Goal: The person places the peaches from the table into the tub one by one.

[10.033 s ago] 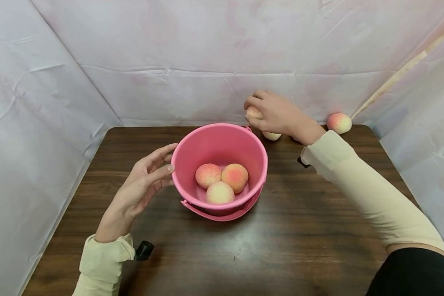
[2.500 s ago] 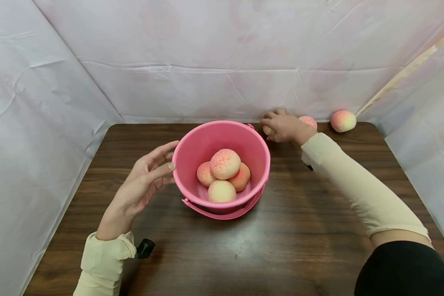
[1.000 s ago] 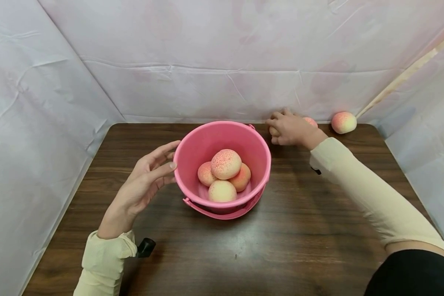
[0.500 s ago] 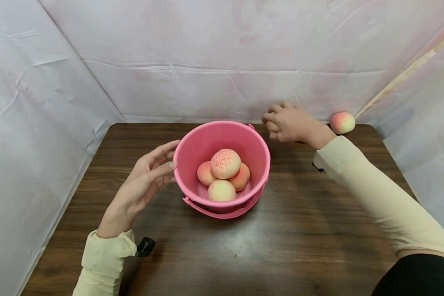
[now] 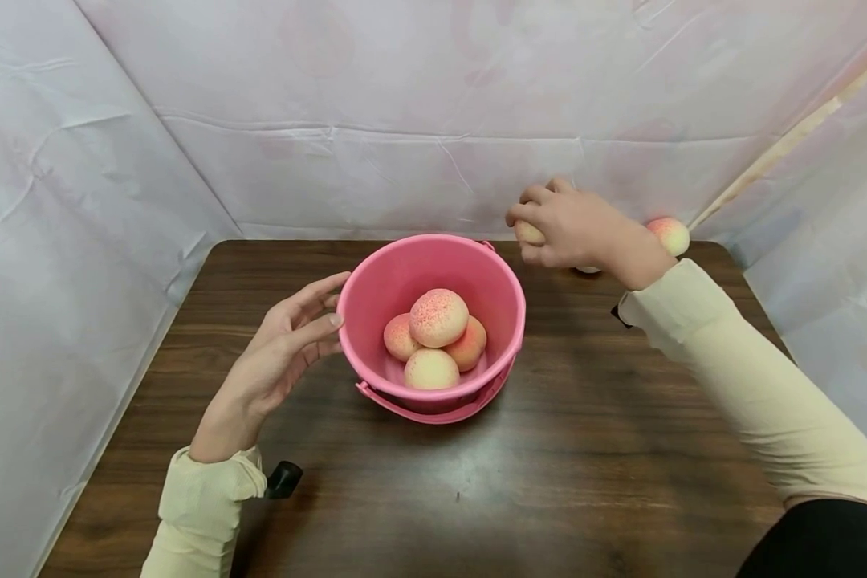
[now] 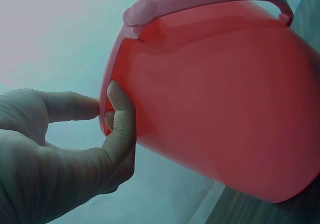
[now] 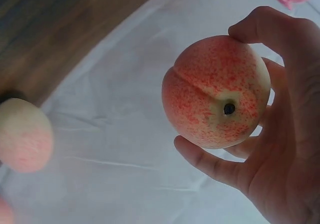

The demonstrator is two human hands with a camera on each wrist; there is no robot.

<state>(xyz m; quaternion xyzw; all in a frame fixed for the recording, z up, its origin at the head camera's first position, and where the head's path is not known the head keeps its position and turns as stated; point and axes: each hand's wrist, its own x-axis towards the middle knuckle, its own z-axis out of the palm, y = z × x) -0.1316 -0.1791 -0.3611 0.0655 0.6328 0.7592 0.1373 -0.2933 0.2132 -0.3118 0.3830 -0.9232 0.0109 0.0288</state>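
Observation:
My left hand (image 5: 278, 345) touches the left side of the pink bucket (image 5: 354, 345), with thumb and fingertips spread along its rim from outside. The left wrist view shows fingertips against the bucket's outer wall (image 6: 215, 98). Inside the bucket lie several peaches, a speckled peach (image 5: 439, 318) on top and a pale peach (image 5: 431, 369) in front. Beyond the bucket's right rim, my right hand (image 5: 574, 229) grips a peach (image 5: 530, 233). In the right wrist view that peach (image 7: 215, 91) has a red-speckled skin, a crease and a dark stem pit, held between thumb and fingers.
Another peach (image 5: 668, 235) sits at the back right of the brown wooden table (image 5: 549, 449). Below my right hand shows the edge of a pale peach (image 5: 588, 270). Whitish sheeting (image 5: 405, 185) rises behind the table and on both sides. The bucket's handle (image 5: 433, 417) hangs in front.
A speckled peach has come onto the pile since ten seconds ago. In the last second my right hand has lifted a peach from the table's back edge. The left hand stays at the bucket.

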